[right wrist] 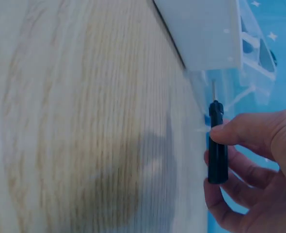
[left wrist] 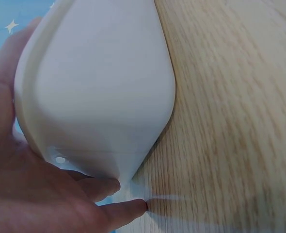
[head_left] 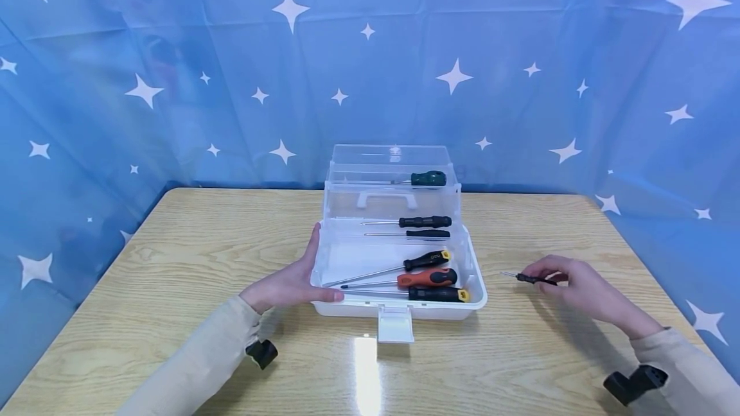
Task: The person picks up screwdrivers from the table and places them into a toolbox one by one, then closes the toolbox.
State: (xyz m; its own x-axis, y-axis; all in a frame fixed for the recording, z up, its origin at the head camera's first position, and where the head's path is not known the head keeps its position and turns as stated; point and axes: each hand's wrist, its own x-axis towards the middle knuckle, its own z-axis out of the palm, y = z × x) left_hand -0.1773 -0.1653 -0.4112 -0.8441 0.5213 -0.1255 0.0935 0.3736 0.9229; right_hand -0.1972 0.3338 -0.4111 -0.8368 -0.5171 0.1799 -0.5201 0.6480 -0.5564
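Note:
A white toolbox with its clear lid raised stands mid-table. My left hand grips its left end, digits spread along the rim; the white end wall fills much of the left wrist view. To the right of the box, my right hand pinches a small black screwdriver by the handle, its thin metal shaft pointing toward the box. Inside lie a red-and-black screwdriver, a black screwdriver with a yellow end, a similar one and two slim black screwdrivers, one behind the other.
A green-handled screwdriver lies in the raised lid. The white latch flap hangs out at the box's front. Under everything is a wood-grain table, backed by a blue curtain with white stars.

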